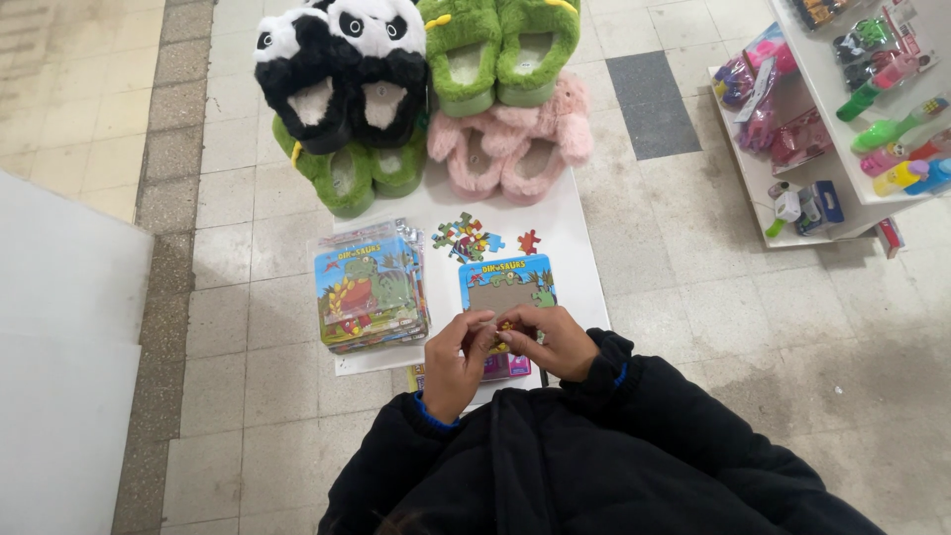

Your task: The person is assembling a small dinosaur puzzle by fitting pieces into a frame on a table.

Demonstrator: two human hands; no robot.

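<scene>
We pinch a puzzle piece between left hand [454, 359] and right hand [548, 342], fingers nearly closed, at the tray's [507, 284] six o'clock edge; loose pieces [466, 239] wait at twelve. Best seated flat, gently.

Bright even light, soft shadows, wide-angle edge distortion.

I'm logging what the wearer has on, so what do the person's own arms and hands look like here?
Both arms are covered by the sleeves of a puffy black jacket. A thin blue cuff lining shows at each wrist. The left hand and right hand are bare, with no gloves. No watch or bracelet shows; whether a ring is worn is too small to tell.
</scene>
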